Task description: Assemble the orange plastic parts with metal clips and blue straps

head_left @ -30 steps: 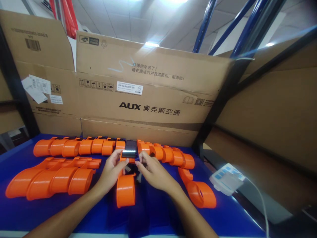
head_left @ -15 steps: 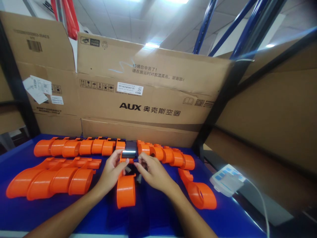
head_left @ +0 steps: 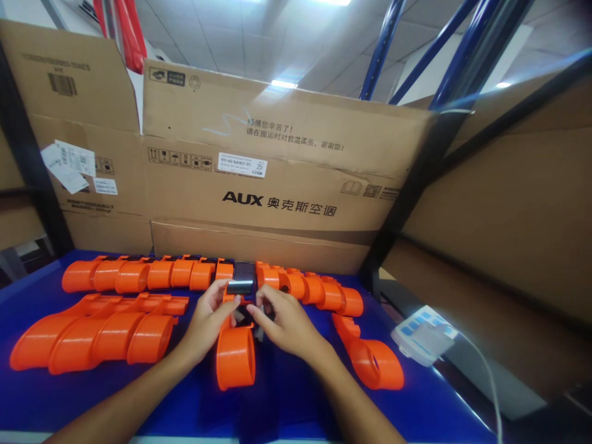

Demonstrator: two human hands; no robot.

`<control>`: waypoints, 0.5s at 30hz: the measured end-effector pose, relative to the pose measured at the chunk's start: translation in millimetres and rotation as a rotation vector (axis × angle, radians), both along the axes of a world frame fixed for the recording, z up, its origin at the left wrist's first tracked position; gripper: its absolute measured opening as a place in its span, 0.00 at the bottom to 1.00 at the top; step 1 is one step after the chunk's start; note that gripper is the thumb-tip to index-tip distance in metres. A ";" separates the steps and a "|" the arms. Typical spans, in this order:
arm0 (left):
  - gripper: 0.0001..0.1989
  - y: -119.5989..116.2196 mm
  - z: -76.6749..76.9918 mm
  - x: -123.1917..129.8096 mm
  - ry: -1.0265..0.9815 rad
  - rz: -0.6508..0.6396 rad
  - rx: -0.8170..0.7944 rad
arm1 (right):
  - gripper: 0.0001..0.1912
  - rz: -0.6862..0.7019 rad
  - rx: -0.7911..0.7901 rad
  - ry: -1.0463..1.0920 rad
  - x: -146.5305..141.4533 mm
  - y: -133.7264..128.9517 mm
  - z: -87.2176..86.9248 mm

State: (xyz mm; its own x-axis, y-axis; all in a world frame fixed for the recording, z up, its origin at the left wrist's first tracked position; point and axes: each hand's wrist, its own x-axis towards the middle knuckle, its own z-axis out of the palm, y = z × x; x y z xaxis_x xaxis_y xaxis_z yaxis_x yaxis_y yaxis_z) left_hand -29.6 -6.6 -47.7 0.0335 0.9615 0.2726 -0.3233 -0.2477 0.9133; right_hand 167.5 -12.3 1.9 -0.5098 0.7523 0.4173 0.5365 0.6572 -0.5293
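Just in front of the dark block with a serrated edge (head_left: 241, 279), the left hand (head_left: 206, 317) pinches the top of an orange looped piece (head_left: 235, 359). The right hand (head_left: 289, 319) curls in beside it, its fingers' grip unclear. Orange rows (head_left: 160, 275) flank the block on the blue counter (head_left: 194, 410).

The cardboard (head_left: 296, 166) reads "AUX 奥克斯空调", its white label (head_left: 241, 165) "25"

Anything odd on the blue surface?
Minor: one orange part lies alone at right, apart from the orange rows. No spill or damage visible. The left hand partly covers its orange piece, so can't judge that.
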 end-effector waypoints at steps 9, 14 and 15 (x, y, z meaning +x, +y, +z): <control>0.42 -13.4 11.0 1.5 -0.102 -0.230 -0.141 | 0.17 0.107 -0.286 0.411 2.0 5.6 1.3; 0.42 -21.9 13.2 4.6 -0.155 -0.443 -0.179 | 0.23 0.252 -0.462 0.518 -3.4 4.1 1.9; 0.43 -23.1 12.9 4.5 -0.171 -0.478 -0.178 | 0.23 0.248 -0.457 0.532 -4.5 4.1 1.3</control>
